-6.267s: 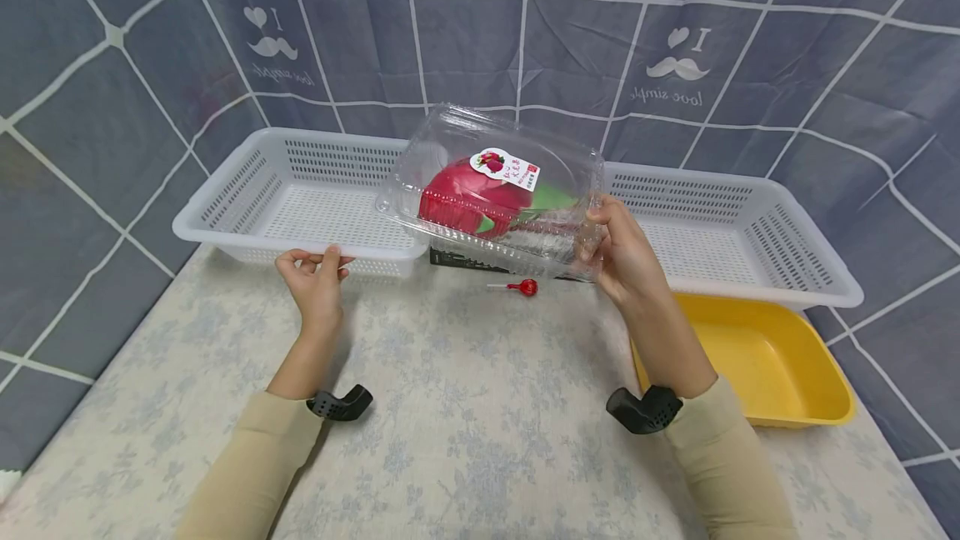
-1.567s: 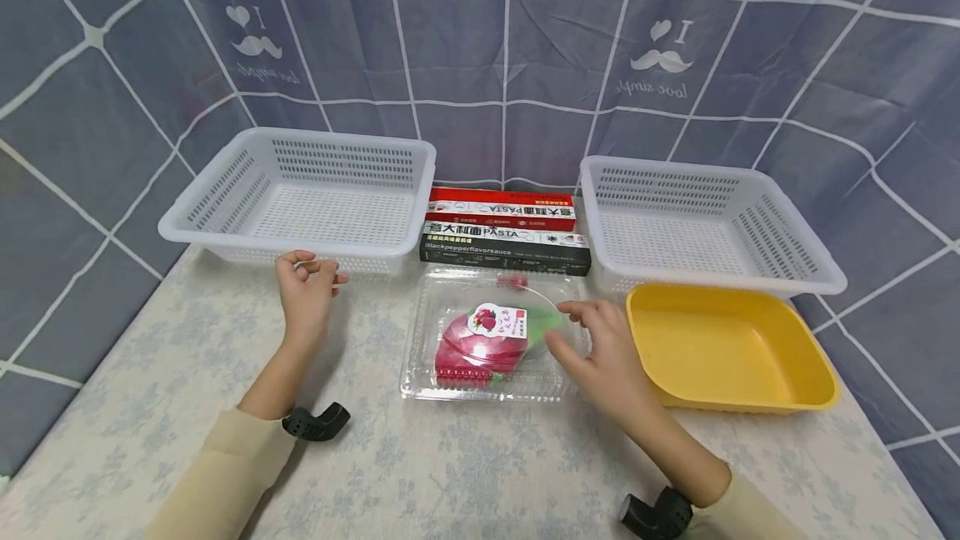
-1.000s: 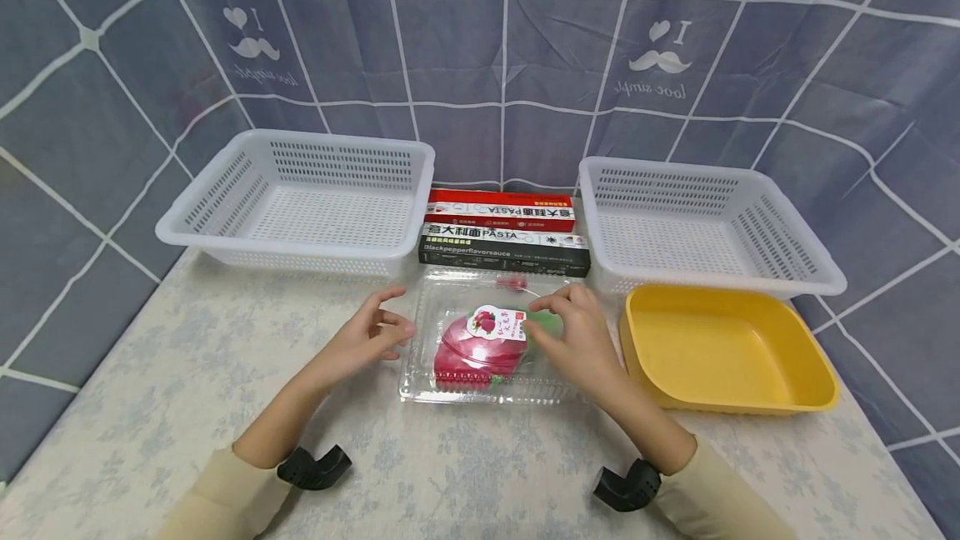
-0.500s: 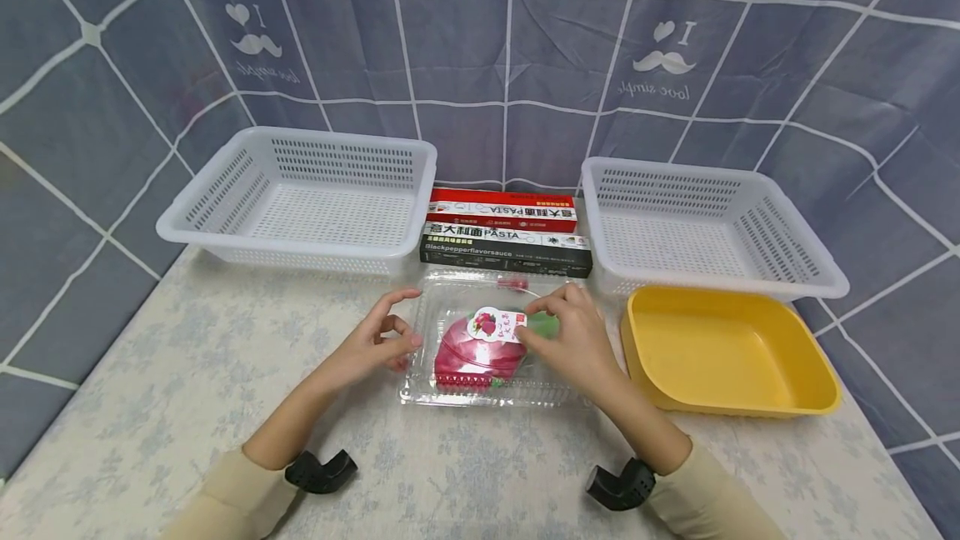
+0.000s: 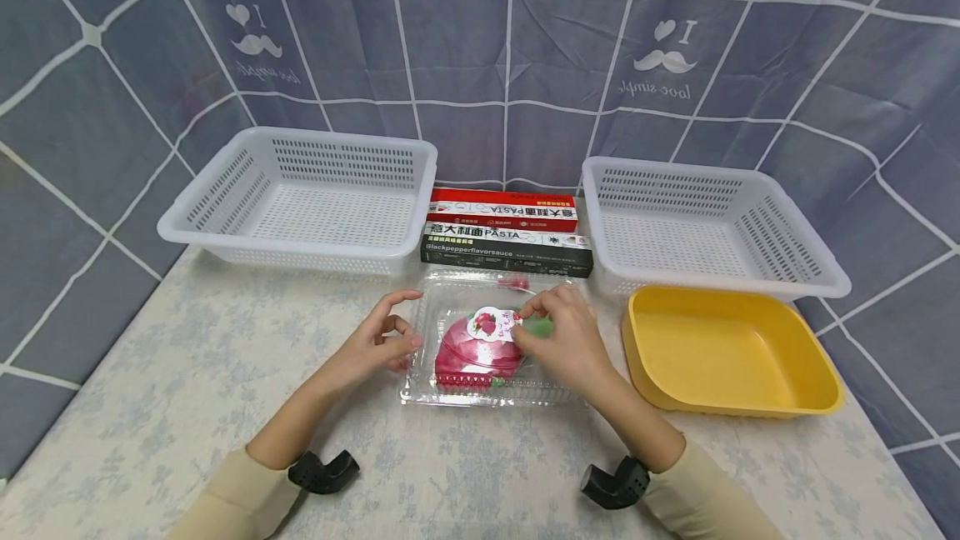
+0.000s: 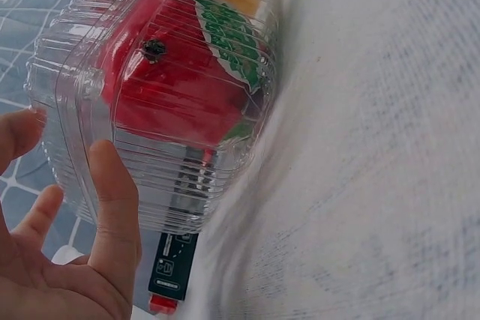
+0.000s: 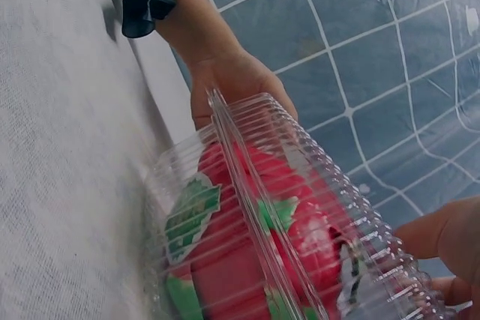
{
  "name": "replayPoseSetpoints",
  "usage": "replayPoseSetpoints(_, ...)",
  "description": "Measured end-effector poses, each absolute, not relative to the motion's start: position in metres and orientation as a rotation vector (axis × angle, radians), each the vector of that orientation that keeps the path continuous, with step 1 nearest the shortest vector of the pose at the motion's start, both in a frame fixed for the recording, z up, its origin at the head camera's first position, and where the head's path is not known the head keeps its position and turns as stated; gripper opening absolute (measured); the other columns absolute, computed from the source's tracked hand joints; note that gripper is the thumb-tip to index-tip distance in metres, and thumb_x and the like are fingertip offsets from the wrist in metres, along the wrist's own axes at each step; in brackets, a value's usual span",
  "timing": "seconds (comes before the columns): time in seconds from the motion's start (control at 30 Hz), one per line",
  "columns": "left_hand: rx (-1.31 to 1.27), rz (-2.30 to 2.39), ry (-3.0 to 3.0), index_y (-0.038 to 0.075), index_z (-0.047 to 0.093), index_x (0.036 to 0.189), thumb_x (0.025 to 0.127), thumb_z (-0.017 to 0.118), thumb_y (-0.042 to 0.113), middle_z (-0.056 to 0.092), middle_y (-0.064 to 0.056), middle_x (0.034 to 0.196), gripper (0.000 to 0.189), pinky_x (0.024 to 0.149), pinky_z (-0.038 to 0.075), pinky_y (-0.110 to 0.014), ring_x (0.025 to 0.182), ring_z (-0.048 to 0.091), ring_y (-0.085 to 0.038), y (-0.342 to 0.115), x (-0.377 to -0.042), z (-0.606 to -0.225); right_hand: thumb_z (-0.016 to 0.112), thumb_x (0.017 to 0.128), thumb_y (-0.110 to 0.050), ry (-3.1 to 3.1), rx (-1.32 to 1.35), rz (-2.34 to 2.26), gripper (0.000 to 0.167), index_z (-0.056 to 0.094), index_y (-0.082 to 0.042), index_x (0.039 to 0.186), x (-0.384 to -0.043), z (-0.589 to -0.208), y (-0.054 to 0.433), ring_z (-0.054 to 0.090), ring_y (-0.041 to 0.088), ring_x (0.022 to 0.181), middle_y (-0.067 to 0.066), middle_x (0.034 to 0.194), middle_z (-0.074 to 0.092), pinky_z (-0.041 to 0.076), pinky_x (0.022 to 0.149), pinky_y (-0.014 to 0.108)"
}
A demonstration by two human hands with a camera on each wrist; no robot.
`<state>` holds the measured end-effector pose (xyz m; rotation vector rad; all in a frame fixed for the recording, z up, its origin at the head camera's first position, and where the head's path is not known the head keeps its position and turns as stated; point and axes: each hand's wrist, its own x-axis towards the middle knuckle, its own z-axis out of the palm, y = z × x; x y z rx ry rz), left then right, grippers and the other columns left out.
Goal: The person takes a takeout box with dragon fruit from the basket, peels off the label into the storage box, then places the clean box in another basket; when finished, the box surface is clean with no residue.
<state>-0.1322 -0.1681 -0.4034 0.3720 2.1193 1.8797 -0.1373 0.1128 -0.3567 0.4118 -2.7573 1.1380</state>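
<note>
A clear plastic clamshell box [image 5: 442,397] lies on the table, holding a red fruit [image 5: 465,357] with green leafy parts, which looks like a dragon fruit. A white label [image 5: 483,325] with a fruit picture lies on its lid. My left hand [image 5: 378,342] is at the box's left edge, fingers spread; in the left wrist view its fingertips [image 6: 112,162] are at the rim and side wall. My right hand [image 5: 564,338] reaches over the lid, thumb and forefinger at the label's right end. They cover that end, so a pinch cannot be confirmed. Its fingers [image 7: 427,234] partly show in the right wrist view.
Behind the box lie a black pasta box [image 5: 506,255] and a red pasta box [image 5: 501,200]. White perforated baskets stand at left [image 5: 300,253] and right [image 5: 712,277]. A yellow basin [image 5: 727,348] stands at right. A red lollipop [image 5: 513,282] shows through the plastic.
Earlier my right hand held the box raised; now it rests on the table. My left hand has come from the left basket to the box. My right fingers have edged left over the label.
</note>
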Motion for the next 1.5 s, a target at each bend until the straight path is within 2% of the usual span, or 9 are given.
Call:
replayPoseSetpoints(0.13,0.381,1.880,2.112,0.013,0.028,0.147,0.094,0.061,0.012,0.051,-0.013,0.094,0.062,0.066,0.056,-0.036,0.073,0.059,-0.018,-0.1680,-0.1320,-0.4035,0.073,0.077,-0.010,-2.674,0.467,1.146,0.010,0.065,-0.009,0.083,-0.1375,-0.3573,0.1101,0.051,0.025,0.077,0.003,0.077,0.058,0.036,0.079,0.039)
replayPoseSetpoints(0.27,0.393,1.882,2.108,0.012,0.028,0.147,0.095,0.060,0.012,0.050,-0.013,0.094,0.062,0.065,0.056,-0.036,0.072,0.059,-0.019,-0.1686,-0.1322,-0.4050,0.071,0.076,-0.007,-2.616,0.488,1.113,0.008,0.065,-0.008,0.081,-0.1379,-0.3580,0.1075,0.051,0.023,0.074,0.001,0.073,0.061,0.035,0.078,0.040)
replayPoseSetpoints(0.53,0.403,1.899,2.091,0.013,0.028,0.147,0.095,0.060,0.011,0.050,-0.014,0.095,0.061,0.065,0.056,-0.036,0.070,0.060,-0.019,-0.1690,-0.1311,-0.4053,0.067,0.079,-0.001,-2.538,0.502,1.072,0.006,0.069,-0.005,0.083,-0.1395,-0.3596,0.1048,0.053,0.021,0.073,0.002,0.075,0.066,0.038,0.077,0.040)
replayPoseSetpoints(0.73,0.404,1.903,2.090,0.013,0.028,0.147,0.095,0.060,0.011,0.051,-0.014,0.094,0.061,0.065,0.057,-0.036,0.070,0.060,-0.018,-0.1690,-0.1318,-0.4065,0.070,0.080,-0.001,-2.507,0.526,1.016,0.006,0.073,-0.003,0.085,-0.1405,-0.3607,0.1053,0.057,0.020,0.071,0.005,0.078,0.070,0.042,0.076,0.040)
replayPoseSetpoints(1.5,0.387,1.919,2.069,0.012,0.027,0.147,0.095,0.060,0.010,0.049,-0.012,0.093,0.061,0.064,0.056,-0.035,0.070,0.058,-0.018,-0.1696,-0.1318,-0.4062,0.072,0.077,0.003,-2.389,0.528,1.038,0.008,0.074,-0.002,0.081,-0.1423,-0.3616,0.1087,0.056,0.019,0.065,0.004,0.071,0.067,0.041,0.064,0.034)
